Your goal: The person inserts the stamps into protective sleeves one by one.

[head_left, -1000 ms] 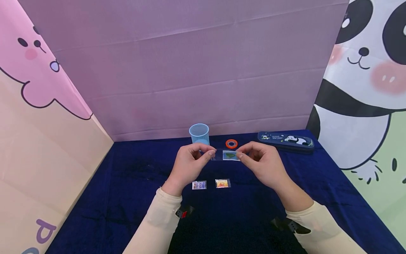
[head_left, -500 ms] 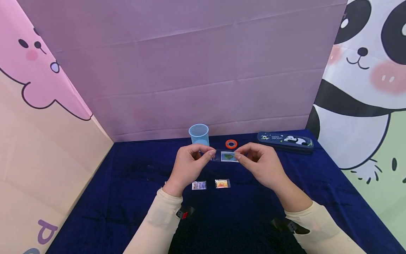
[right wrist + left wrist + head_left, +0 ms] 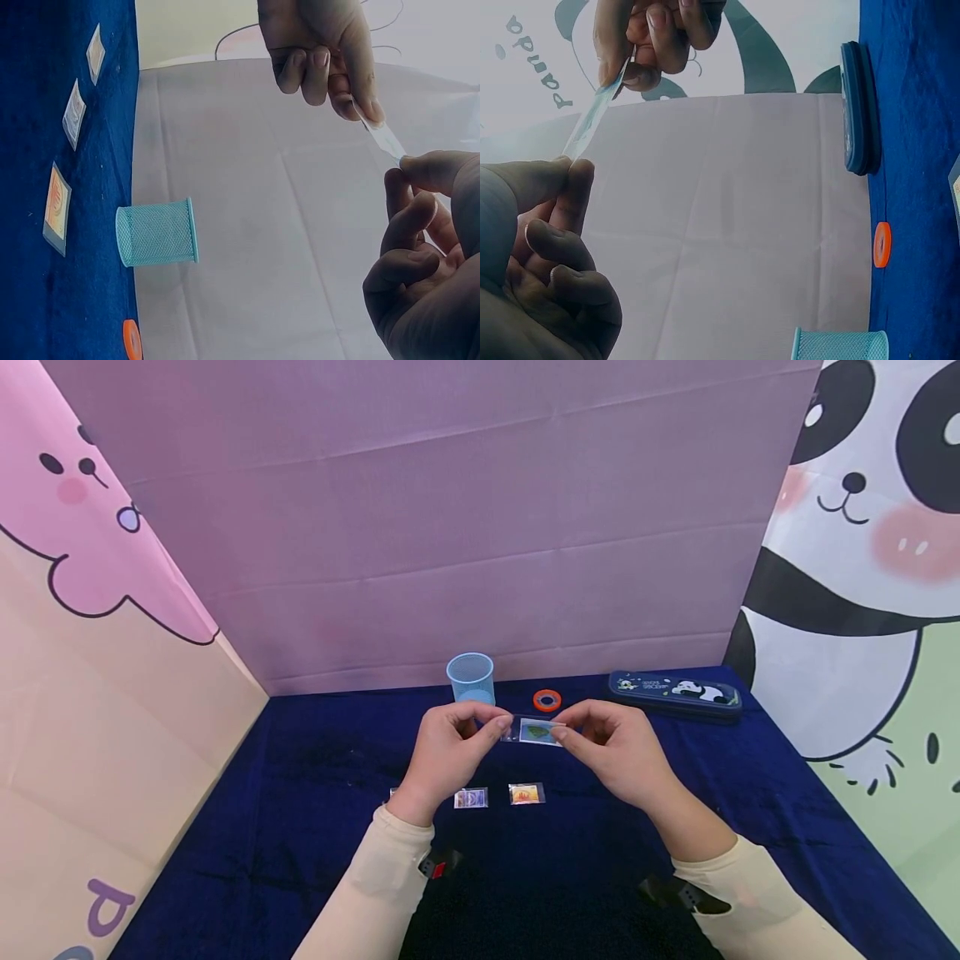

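Above the table, both hands hold a small picture card (image 3: 536, 732) with a green leaf shape on blue, in or against a clear plastic sleeve (image 3: 515, 729). My left hand (image 3: 454, 750) pinches the sleeve's left end between thumb and index finger. The right hand (image 3: 621, 750) pinches the card's right end the same way, its fingertips covering that edge. How deep the card sits in the sleeve is hard to tell. Below lie a purple card (image 3: 471, 798) and an orange card (image 3: 527, 793) in clear sleeves. A third sleeved card (image 3: 95, 54) shows in the right wrist view.
A light-blue mesh pen cup (image 3: 470, 677) stands at the back of the dark blue cloth (image 3: 315, 777). Right of it lies an orange ring-shaped roll (image 3: 547, 700), perhaps tape. The dark blue panda pencil case (image 3: 675, 696) is at the back right, before the pink backdrop (image 3: 480, 527).
My right hand has shifted slightly left and down with the leaf card, narrowing the gap between the hands. Less bare sleeve shows beside the left fingertips. The left hand is nearly still.
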A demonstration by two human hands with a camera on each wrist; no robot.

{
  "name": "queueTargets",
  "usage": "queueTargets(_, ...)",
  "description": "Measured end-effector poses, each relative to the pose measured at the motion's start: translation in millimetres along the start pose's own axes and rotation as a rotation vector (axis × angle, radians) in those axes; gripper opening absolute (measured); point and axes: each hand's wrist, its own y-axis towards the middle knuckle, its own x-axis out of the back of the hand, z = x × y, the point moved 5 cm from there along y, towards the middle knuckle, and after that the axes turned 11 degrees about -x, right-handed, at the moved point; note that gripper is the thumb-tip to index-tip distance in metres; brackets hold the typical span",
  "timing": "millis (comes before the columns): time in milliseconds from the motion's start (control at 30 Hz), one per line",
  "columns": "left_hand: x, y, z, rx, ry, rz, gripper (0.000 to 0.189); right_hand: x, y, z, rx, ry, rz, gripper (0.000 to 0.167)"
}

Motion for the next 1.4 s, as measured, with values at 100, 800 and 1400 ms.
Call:
queueTargets(100,-0.5,0.4,-0.5,-0.004,0.002,0.006,0.014,-0.7,0.0,0.4,0.005,0.000,0.006,0.006)
queueTargets(800,4.1,0.2,-1.1,0.009,-0.013,-0.034,0.012,4.5,0.4,-1.3,-0.037,-0.016,-0.022,0.008)
queueTargets(1400,-0.8,-0.7,-2.7,0.031,-0.025,-0.025,0.012,1.3,0.4,-0.8,-0.054,-0.023,0.013,0.007)
